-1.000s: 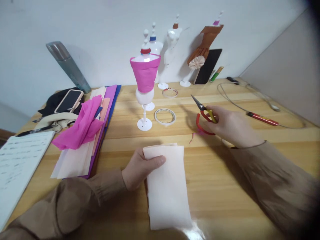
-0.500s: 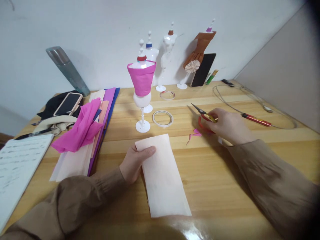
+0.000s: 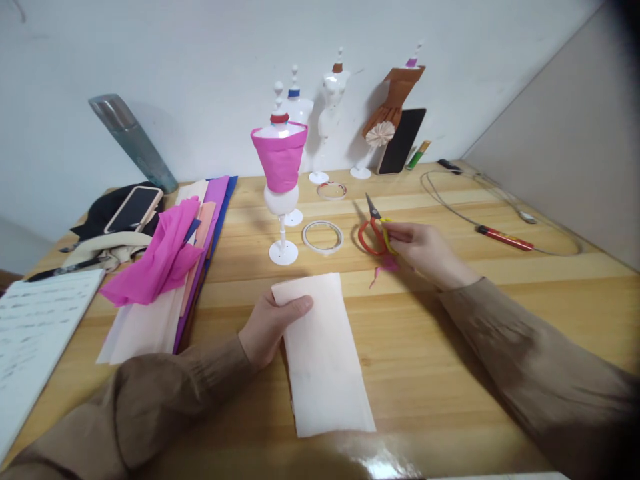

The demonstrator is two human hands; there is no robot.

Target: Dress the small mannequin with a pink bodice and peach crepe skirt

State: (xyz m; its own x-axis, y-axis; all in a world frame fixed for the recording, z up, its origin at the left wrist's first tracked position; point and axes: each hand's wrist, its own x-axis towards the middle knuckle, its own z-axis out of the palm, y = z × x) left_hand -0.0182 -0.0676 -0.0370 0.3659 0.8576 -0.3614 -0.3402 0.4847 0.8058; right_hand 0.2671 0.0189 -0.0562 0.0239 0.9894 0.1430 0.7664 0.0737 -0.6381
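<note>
My left hand (image 3: 267, 327) pinches the upper left corner of a folded pale pink sheet of crepe paper (image 3: 323, 357) that lies flat on the wooden table (image 3: 450, 347). My right hand (image 3: 425, 250) grips red-and-yellow-handled scissors (image 3: 374, 230), blades pointing away from me, just right of a roll of clear tape (image 3: 323, 236). A small pink paper scrap (image 3: 383, 270) lies under that hand. A small white mannequin (image 3: 281, 180) wrapped in bright pink paper stands beyond the sheet.
A stack of coloured paper with crumpled pink paper (image 3: 160, 260) lies at left, beside a phone (image 3: 133, 209) on dark cloth and a white notebook (image 3: 30, 333). More mannequins (image 3: 330, 113), a second tape roll (image 3: 331, 190), a cable and a red pen (image 3: 503, 238) sit at the back and right.
My right hand has carried the scissors left toward the tape roll and turned the blades to point away. My left hand slid the pale sheet slightly; the view shifted a little.
</note>
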